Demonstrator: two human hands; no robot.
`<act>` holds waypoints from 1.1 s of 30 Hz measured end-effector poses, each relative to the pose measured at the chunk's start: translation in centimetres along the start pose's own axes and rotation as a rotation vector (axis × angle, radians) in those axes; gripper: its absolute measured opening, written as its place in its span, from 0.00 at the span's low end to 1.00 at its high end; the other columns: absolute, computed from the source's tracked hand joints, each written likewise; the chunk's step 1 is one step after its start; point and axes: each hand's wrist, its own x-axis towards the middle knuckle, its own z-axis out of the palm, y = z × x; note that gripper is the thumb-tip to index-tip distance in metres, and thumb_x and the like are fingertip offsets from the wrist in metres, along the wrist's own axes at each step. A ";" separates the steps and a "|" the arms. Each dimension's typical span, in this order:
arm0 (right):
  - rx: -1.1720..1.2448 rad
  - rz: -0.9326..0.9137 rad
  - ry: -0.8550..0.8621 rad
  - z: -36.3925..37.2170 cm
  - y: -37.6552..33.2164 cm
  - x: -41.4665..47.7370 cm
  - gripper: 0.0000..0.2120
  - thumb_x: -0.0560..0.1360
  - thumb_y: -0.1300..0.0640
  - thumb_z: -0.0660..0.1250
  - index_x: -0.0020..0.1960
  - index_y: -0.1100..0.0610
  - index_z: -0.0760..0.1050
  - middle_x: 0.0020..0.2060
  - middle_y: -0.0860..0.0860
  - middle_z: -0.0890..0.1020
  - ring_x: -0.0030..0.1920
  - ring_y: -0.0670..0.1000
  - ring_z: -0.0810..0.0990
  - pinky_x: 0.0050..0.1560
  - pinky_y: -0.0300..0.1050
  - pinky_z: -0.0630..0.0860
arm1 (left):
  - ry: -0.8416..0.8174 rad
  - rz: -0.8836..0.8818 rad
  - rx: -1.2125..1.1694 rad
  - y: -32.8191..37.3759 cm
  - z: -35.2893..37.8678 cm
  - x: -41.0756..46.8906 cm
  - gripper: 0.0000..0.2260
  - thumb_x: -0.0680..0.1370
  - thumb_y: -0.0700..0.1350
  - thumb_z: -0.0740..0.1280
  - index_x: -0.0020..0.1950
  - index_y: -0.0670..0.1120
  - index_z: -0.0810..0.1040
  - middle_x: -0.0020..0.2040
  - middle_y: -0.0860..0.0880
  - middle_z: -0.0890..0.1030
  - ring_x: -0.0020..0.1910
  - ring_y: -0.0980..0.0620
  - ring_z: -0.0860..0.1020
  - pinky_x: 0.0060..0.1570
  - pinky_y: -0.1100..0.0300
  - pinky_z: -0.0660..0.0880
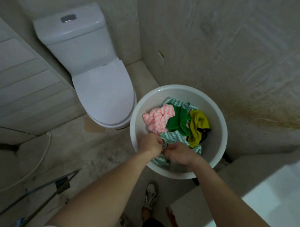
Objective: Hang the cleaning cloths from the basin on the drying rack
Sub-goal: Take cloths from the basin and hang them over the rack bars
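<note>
Both hands are inside the white basin (220, 115), at its near side, and they meet there on one cloth. The left hand (150, 144) has its fingers curled around a bunched part of the teal-and-white cloth (174, 137). The right hand (178, 155), touching the left one, pinches the same cloth with bent fingers. A small grey part shows between the two hands; I cannot tell what it is.

The held cloth lies in the basin and spreads from the grip in two directions: away from the person, and under the right wrist toward the near wall of the basin. Just beyond the grip lies the pink-and-white cloth (155, 120), crumpled. To the right of it is the green cloth (178, 121), and further right the yellow cloth (198, 127), which has a dark edge. All of them lie in one pile, touching each other.

Far to the left of the grip, and beyond it, stands a white toilet (102, 88) with its lid closed. Below the grip and to the left, thin metal bars (58, 186) cross the floor. Directly below the grip a white shoe (150, 195) stands on the floor.
</note>
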 end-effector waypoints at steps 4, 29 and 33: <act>0.084 -0.096 0.532 -2.8 -0.5 0.9 0.04 0.71 0.56 0.68 0.40 0.53 0.74 0.42 0.53 0.75 0.50 0.56 0.73 0.52 0.50 0.70 | 0.019 -0.002 -0.230 -0.4 -0.8 -0.6 0.07 0.77 0.42 0.66 0.48 0.44 0.83 0.47 0.47 0.84 0.46 0.49 0.81 0.45 0.60 0.75; -0.330 -0.539 0.863 -7.9 -8.2 -8.3 0.09 0.75 0.66 0.66 0.49 0.57 0.83 0.42 0.56 0.85 0.38 0.57 0.81 0.42 0.51 0.80 | 0.460 0.428 0.406 -0.4 -9.0 -3.6 0.05 0.71 0.39 0.70 0.44 0.48 0.79 0.34 0.46 0.80 0.34 0.41 0.79 0.31 0.51 0.77; 0.013 -0.615 0.808 -8.5 -9.2 -9.5 0.11 0.76 0.65 0.64 0.52 0.56 0.82 0.47 0.47 0.82 0.46 0.51 0.82 0.49 0.52 0.80 | 0.470 0.582 0.311 1.4 -10.3 -5.1 0.08 0.68 0.38 0.71 0.45 0.48 0.81 0.36 0.47 0.81 0.36 0.43 0.80 0.34 0.53 0.77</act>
